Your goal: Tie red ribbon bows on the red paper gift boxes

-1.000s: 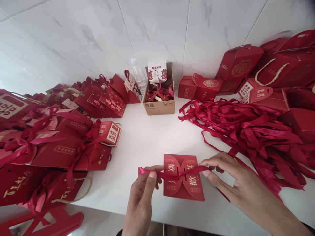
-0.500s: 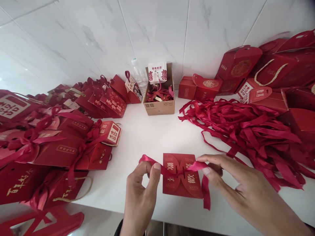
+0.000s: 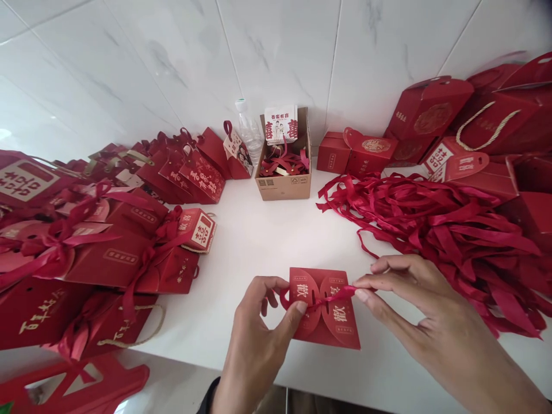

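Observation:
A red gift box (image 3: 321,333) with gold Chinese characters lies on the white table near its front edge. A red satin ribbon (image 3: 334,298) crosses its top, running through the slots at the middle. At the box's left side, my left hand (image 3: 263,330) is closed on the ribbon, its thumb over the box top and a loop of ribbon showing between thumb and fingers. To the right, my right hand (image 3: 414,310) pinches the other ribbon end between thumb and forefinger and draws it straight out.
Loose ribbons (image 3: 440,224) lie heaped on the right, with red boxes (image 3: 431,109) behind. A small cardboard box (image 3: 284,188) and a plastic bottle (image 3: 249,129) stand near the tiled wall. Finished-looking ribboned boxes (image 3: 107,253) crowd the left. A red stool (image 3: 116,382) sits below the table edge.
My left hand has moved right, its thumb now over the box top. The right-hand ribbon end no longer hangs over the box's right side; it is stretched taut to my right hand. The view shifted slightly.

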The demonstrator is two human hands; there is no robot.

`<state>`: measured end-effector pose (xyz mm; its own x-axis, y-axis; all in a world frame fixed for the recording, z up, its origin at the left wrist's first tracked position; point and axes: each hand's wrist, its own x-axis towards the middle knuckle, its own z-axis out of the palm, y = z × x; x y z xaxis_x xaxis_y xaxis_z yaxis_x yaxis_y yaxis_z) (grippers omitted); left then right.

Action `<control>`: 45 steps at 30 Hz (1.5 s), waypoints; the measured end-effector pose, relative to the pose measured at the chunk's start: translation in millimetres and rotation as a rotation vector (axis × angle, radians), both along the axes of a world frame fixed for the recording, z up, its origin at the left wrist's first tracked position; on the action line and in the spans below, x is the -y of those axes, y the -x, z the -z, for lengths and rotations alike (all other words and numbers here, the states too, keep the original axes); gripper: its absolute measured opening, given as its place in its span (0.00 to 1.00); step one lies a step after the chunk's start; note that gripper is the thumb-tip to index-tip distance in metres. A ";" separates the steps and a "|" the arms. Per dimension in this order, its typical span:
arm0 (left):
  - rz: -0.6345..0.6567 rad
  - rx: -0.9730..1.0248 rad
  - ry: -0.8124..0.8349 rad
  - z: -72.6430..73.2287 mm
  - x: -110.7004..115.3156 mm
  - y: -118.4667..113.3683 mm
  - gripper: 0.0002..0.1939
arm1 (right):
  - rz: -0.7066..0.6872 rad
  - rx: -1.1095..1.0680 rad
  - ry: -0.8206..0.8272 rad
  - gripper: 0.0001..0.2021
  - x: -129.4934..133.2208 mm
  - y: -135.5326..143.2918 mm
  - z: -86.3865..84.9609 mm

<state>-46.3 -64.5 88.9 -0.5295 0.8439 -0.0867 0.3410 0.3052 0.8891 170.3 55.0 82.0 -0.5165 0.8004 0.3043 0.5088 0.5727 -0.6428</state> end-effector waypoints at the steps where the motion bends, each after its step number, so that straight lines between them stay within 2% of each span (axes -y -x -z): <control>1: 0.001 -0.014 -0.014 -0.1 -0.7 -1.1 0.08 | -0.012 0.003 0.020 0.08 -0.3 0.4 -0.5; 4: -0.008 -0.042 -0.110 -3.1 -2.9 -2.5 0.07 | -0.046 -0.004 0.083 0.06 -0.7 2.8 -6.3; 7: -0.012 -0.127 -0.252 -9.7 -6.1 -3.2 0.07 | -0.065 -0.048 0.058 0.06 0.1 6.6 -16.5; 10: 0.008 -0.142 -0.312 -17.3 -11.8 -5.9 0.06 | -0.116 -0.073 0.046 0.05 1.5 11.8 -28.0; 15: 0.070 0.168 -0.323 -27.7 -25.9 -12.1 0.08 | -0.234 -0.097 0.134 0.08 2.8 26.8 -41.8; 18: 0.156 0.390 -0.280 -30.2 -31.9 -12.4 0.10 | -0.285 -0.103 0.226 0.09 1.8 37.0 -43.2; 21: 0.188 0.472 -0.261 -30.0 -31.2 -10.1 0.11 | -0.279 -0.132 0.283 0.06 0.3 43.3 -41.2; 23: 0.166 0.421 -0.254 -29.9 -27.2 -8.7 0.11 | -0.269 -0.152 0.278 0.06 -0.3 44.6 -40.2; 25: 0.170 0.256 -0.230 -30.3 -22.1 -8.4 0.10 | -0.256 -0.161 0.263 0.06 -0.4 44.1 -40.2; 29: 0.282 -0.100 -0.179 -28.9 -16.4 -11.8 0.07 | -0.253 -0.152 0.240 0.05 0.3 40.9 -42.4; 31: 0.248 -0.105 -0.179 -25.7 -17.3 -13.8 0.05 | -0.258 -0.125 0.215 0.05 0.1 38.8 -43.9; 35: 0.156 0.024 -0.180 -20.6 -21.4 -14.9 0.08 | -0.210 -0.082 0.145 0.06 -3.9 32.0 -46.7; 41: 0.035 0.085 -0.265 -25.4 -23.7 -16.2 0.06 | -0.273 -0.070 0.103 0.07 -10.4 18.5 -50.9; 45: 0.008 0.177 -0.249 -27.2 -25.1 -18.4 0.06 | -0.288 -0.073 0.114 0.08 -10.3 19.8 -51.8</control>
<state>-27.9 -39.5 116.1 -0.5179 0.8548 0.0327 0.1751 0.0685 0.9822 150.4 65.4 133.8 -0.7069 0.6554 0.2660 0.2860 0.6088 -0.7400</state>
